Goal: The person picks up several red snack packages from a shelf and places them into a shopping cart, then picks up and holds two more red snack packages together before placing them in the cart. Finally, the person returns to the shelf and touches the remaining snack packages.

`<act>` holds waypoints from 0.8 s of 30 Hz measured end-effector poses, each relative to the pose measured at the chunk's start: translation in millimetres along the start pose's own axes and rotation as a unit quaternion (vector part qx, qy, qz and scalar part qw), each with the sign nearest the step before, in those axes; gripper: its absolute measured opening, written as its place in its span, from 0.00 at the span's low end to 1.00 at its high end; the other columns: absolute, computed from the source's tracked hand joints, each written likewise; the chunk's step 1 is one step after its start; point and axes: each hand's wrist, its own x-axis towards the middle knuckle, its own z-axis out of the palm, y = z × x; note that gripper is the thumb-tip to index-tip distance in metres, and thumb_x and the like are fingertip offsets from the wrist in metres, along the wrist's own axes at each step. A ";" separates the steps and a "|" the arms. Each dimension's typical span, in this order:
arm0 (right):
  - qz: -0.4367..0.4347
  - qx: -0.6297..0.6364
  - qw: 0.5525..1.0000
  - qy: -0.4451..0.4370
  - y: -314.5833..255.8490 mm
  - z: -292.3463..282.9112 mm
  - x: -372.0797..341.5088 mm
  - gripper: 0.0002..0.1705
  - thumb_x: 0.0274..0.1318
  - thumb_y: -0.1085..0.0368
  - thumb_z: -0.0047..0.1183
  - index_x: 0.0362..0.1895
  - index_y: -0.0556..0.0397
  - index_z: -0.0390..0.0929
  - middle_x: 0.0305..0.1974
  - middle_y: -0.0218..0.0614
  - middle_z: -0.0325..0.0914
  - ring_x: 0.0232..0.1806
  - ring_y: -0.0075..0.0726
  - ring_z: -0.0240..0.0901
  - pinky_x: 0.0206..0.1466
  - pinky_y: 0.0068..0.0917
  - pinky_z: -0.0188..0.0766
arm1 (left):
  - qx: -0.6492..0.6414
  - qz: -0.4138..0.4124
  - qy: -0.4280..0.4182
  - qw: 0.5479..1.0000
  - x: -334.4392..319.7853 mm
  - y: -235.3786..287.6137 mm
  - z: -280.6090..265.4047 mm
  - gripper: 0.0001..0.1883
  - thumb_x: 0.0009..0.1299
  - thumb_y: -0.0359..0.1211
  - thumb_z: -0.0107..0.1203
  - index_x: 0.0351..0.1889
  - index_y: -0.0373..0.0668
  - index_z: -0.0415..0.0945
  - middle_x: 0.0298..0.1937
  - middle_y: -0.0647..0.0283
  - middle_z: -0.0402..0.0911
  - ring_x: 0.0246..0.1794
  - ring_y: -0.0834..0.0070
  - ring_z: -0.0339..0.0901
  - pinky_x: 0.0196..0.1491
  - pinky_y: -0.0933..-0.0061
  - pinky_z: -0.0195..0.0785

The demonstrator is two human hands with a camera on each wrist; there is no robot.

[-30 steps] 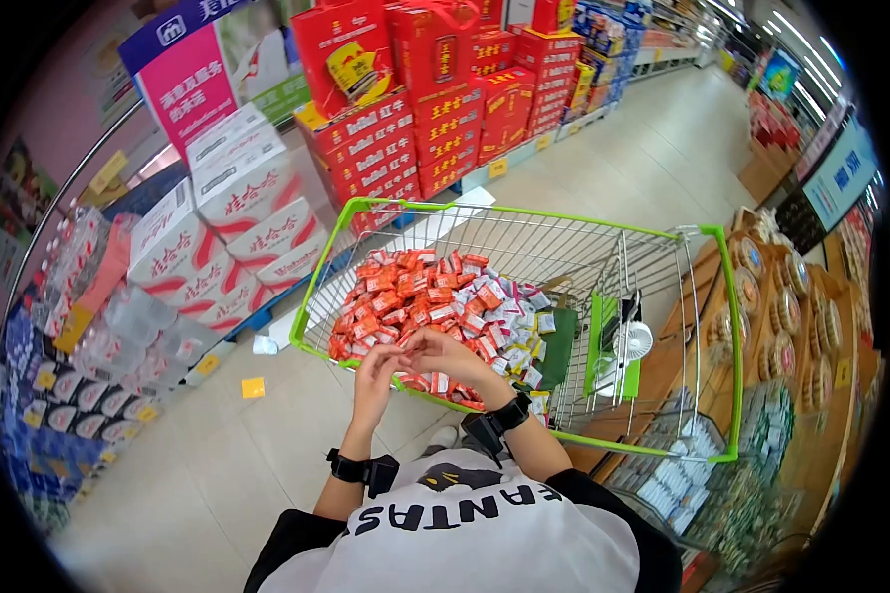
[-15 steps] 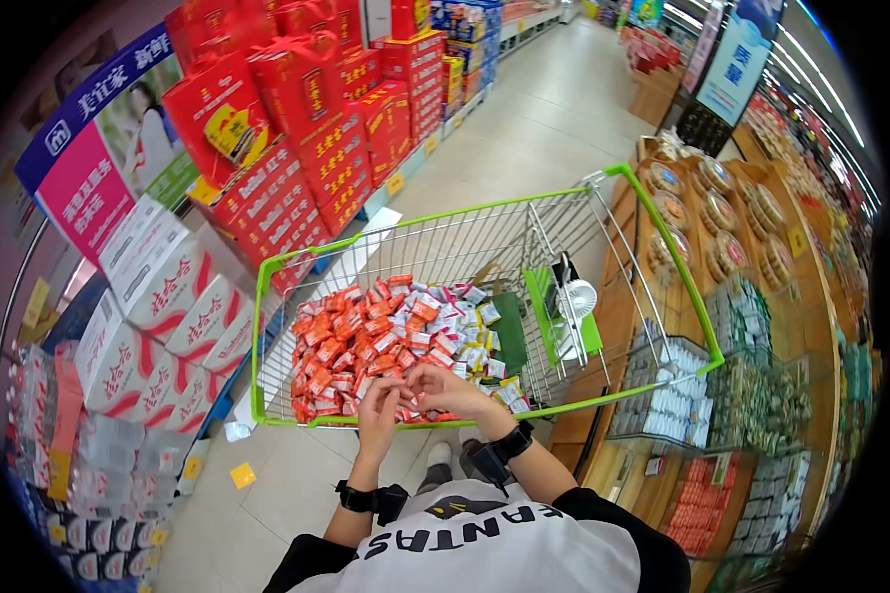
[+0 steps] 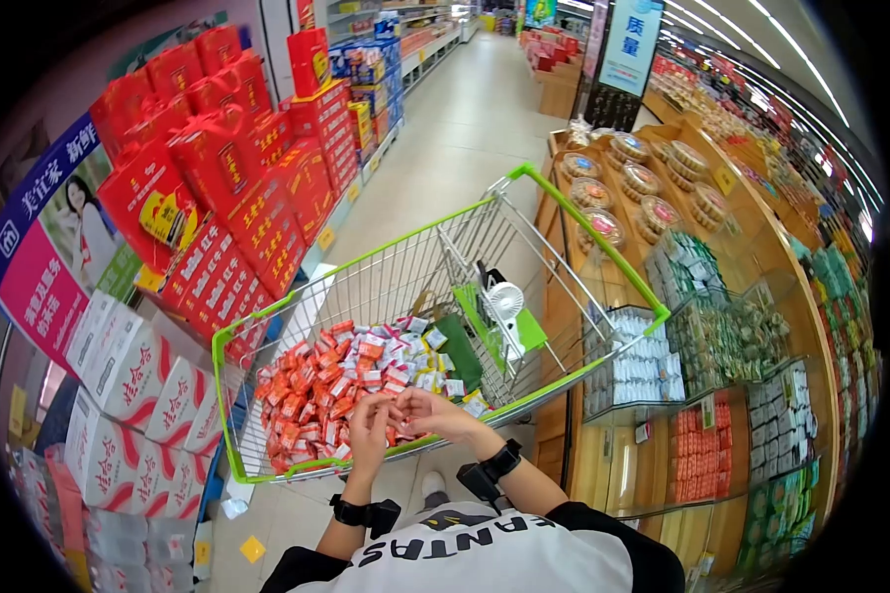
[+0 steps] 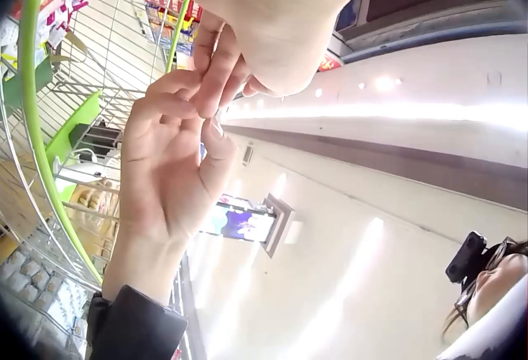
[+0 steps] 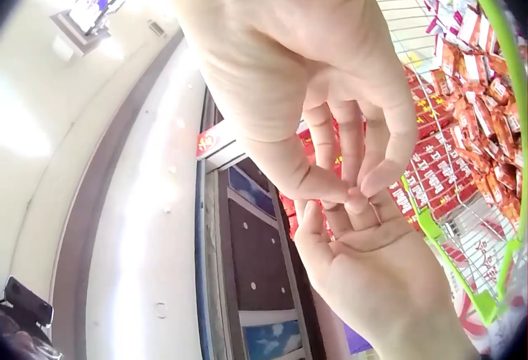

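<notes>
Both hands meet at the fingertips over the near rim of a green-edged shopping cart [image 3: 346,269]: the left hand [image 3: 369,433] and the right hand [image 3: 443,415]. In the left wrist view the left hand [image 4: 268,26] bends down to the right hand [image 4: 161,174], palm visible. The right wrist view has thumb and fingertips of the right hand [image 5: 309,71] touching fingers of the left hand [image 5: 379,282]. Fingers are loosely bent; I see no object between them. Small red-orange packets [image 3: 307,395] and white and yellow ones [image 3: 405,356] lie heaped in the cart.
Wooden shelving with round tubs [image 3: 640,180] and clear bins of packets [image 3: 633,371] stands right of the cart. Red cartons [image 3: 213,277] and white cartons [image 3: 133,371] are stacked at left. A tiled aisle [image 3: 465,128] runs ahead; a small white fan [image 3: 505,300] sits in the cart.
The head view has swung, so the cart and cartons appear farther left and lower, and more of the right-hand shelving shows. The hands stay together at the fingertips.
</notes>
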 end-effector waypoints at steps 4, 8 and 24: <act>-0.045 -0.011 0.999 0.018 -16.6 -10.7 -23.6 0.19 0.41 0.75 0.51 0.40 0.52 0.62 0.38 0.28 0.65 0.39 0.22 0.65 0.41 0.21 0.66 | 0.010 -0.001 -0.047 0.999 5.3 1.3 28.8 0.07 0.66 0.27 0.40 0.40 0.35 0.66 0.27 0.60 0.72 0.23 0.79 0.71 0.24 0.81 0.67; -0.093 -0.035 0.994 0.041 -33.5 -22.9 -61.4 0.19 0.40 0.78 0.51 0.39 0.51 0.63 0.37 0.28 0.65 0.38 0.23 0.64 0.40 0.21 0.66 | -0.022 -0.009 -0.103 0.994 6.0 -3.2 66.7 0.07 0.67 0.27 0.40 0.39 0.35 0.66 0.27 0.59 0.72 0.22 0.79 0.71 0.24 0.81 0.67; -0.195 -0.061 0.960 0.191 -66.3 -41.6 -231.8 0.23 0.37 0.78 0.51 0.41 0.50 0.61 0.35 0.28 0.64 0.41 0.22 0.63 0.39 0.21 0.66 | -0.008 -0.031 -0.307 0.951 -38.5 -11.9 214.4 0.07 0.66 0.26 0.40 0.39 0.35 0.67 0.27 0.60 0.73 0.21 0.79 0.71 0.26 0.81 0.66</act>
